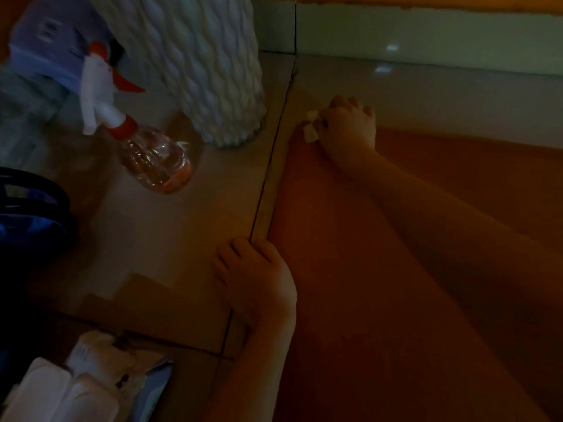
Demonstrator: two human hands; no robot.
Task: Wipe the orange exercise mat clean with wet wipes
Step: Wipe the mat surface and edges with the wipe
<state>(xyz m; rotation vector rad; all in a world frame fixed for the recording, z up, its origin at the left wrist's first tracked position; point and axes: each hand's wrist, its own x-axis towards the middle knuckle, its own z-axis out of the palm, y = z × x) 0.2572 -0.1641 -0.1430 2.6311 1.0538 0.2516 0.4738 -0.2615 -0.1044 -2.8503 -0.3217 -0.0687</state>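
Tiled floor (167,239): right hand (347,126) grips crumpled white wipe (311,134) at orange mat (380,315) far corner; left hand (253,275) flat, bracing. Advise overlapping strokes.

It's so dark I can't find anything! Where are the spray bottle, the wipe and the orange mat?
spray bottle (155,161): head view, on its clear round body.
wipe (310,134): head view, on the white bit sticking out beside the right hand (348,126).
orange mat (335,254): head view, on a bare stretch of its surface.
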